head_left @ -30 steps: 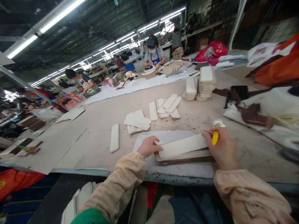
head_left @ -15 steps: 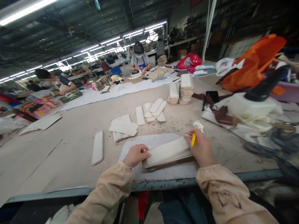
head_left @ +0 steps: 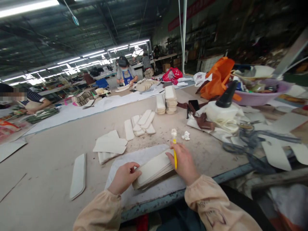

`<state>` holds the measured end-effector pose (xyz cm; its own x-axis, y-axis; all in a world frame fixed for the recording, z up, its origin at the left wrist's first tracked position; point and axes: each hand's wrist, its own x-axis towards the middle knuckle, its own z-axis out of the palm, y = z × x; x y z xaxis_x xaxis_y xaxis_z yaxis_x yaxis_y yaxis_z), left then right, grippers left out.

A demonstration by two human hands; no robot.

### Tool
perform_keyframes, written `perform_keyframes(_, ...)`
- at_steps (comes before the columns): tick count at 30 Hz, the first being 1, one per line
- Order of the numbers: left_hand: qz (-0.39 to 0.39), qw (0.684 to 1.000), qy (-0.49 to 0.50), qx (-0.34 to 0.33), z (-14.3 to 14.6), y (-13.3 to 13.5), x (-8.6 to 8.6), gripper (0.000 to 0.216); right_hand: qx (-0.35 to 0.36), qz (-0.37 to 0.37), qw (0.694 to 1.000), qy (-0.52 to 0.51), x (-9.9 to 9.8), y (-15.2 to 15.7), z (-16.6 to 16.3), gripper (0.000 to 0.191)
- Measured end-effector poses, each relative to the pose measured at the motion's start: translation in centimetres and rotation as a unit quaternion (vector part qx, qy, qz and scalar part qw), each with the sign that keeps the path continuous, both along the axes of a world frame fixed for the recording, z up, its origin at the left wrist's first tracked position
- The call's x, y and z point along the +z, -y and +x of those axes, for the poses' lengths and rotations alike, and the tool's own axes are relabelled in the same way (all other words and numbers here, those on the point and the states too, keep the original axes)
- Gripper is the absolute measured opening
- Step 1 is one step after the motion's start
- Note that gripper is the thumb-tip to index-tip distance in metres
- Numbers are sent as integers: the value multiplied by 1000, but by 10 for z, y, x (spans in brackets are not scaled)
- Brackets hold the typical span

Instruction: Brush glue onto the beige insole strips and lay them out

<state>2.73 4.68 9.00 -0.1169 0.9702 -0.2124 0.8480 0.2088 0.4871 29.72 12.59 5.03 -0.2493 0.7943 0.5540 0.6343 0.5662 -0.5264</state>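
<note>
Across the broad bench (head_left: 55,138), which slopes in this view, the work sits close to the front edge, so a stray push towards the body could send pieces over the side. On it lies a white sheet (head_left: 115,168), apparently loose; should it slide, whatever rests on it would probably slide too. The stack of pale strips (head_left: 154,168) lies on that sheet, between the two hands, its layers slightly fanned and out of line; uneven pressure from either end could spread them further. At its left end the left hand (head_left: 126,176) has thumb and fingers drawn narrow on the strips, though I cannot tell how many it grips. If it catches only the top one, the lower ones may be left askew. The right hand (head_left: 184,160) is at the other end, closed around a yellow-handled tool (head_left: 175,155), its fingertips also by the strips. Doing both at once could weaken either hold, and a twist of the wrist might bring the white clump (head_left: 174,132) at the tool's upper end against the strips and mark them, if it is wet, which I cannot tell. Just beside that clump sits a crumpled white scrap (head_left: 186,135), easily swept along by the right hand.
</note>
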Motion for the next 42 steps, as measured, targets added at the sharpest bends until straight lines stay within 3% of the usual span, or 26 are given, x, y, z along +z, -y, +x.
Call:
perform_keyframes(7,12,1000,-20,-14,3,0,3,23,-165,-126,978,-35,-10,-11,18,29)
perform_keyframes(14,15,1000,-10,-7,8,0,6,16,-114,-207,966,-102,-14,-13,19,32)
perform_keyframes(20,25,1000,-10,-6,12,0,6,11,-109,-225,957,-149,-16,-15,18,38)
perform_keyframes(27,51,999,-1,2,14,3,5,10,-99,-188,962,-170,-19,-15,20,47)
perform_keyframes(32,56,998,14,8,17,6,5,8,-48,-125,963,-233,-15,-13,19,41)
perform_keyframes(39,45,986,151,52,21,20,29,10,29,-119,886,-447,18,-4,15,50)
perform_keyframes(42,12,957,283,58,28,42,36,17,74,-121,852,-505,40,2,17,52)
